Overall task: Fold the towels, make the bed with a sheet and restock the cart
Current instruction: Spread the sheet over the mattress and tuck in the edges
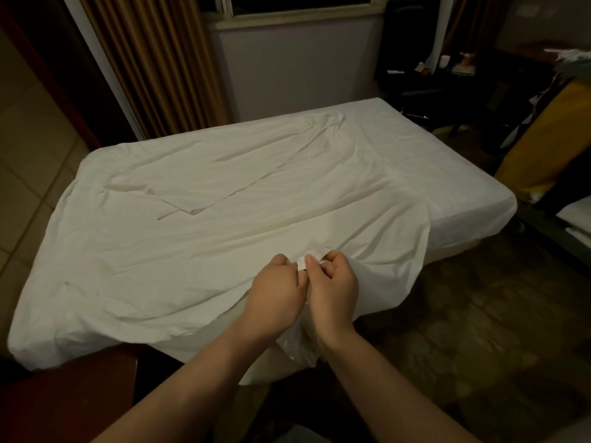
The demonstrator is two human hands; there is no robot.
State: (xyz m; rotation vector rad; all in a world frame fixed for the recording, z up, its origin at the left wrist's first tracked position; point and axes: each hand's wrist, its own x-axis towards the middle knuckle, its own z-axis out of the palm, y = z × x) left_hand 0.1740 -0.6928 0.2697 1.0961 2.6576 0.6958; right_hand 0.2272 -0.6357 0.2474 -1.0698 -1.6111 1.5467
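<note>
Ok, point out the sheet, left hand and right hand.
sheet [198,251]: head view, wrinkled middle.
left hand [275,290]: head view, back of hand.
right hand [335,290]: head view, back of hand.

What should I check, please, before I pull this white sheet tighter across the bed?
1. Left hand grips the near edge of the wrinkled white fabric sheet: ok.
2. Right hand grips the same edge: ok.
3. Sheet smooth: not ok, it is folded over mid-bed.
4. Sheet covers the near right corner of the white rectangular mattress: not ok, it falls short.
5. Far side tucked: cannot tell.
</note>
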